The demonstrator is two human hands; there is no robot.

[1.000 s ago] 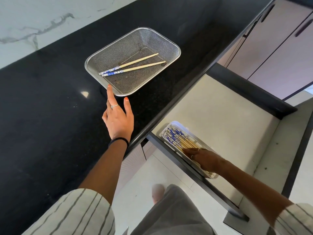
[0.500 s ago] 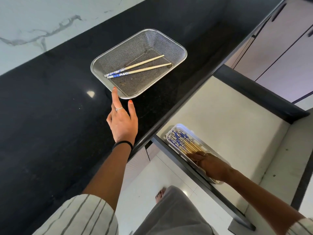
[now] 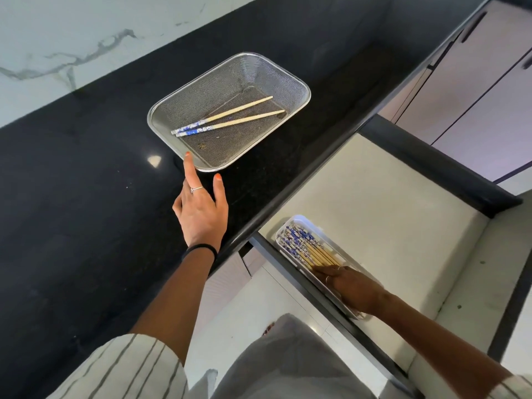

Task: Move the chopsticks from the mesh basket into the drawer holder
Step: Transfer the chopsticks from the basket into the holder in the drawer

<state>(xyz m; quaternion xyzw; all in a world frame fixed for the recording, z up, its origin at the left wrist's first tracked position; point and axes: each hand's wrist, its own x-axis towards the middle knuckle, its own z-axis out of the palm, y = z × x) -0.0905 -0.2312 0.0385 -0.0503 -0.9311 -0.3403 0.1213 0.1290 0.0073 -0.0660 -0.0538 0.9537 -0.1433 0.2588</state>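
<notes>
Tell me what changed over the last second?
The left hand reached forward, and its fingertip now meets the mesh basket rim. Nothing was picked up or released. The right hand stays on the chopsticks in the drawer holder; two chopsticks remain in the basket.

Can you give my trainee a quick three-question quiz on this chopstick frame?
1. How many chopsticks lie in the mesh basket?
2. True or false: the left hand grips a chopstick.
3. The right hand rests on: A) the countertop B) the holder in the open drawer C) the basket rim.

Key: 1. Two. 2. False; it is open, its fingertip at the basket's near rim. 3. B.
</notes>
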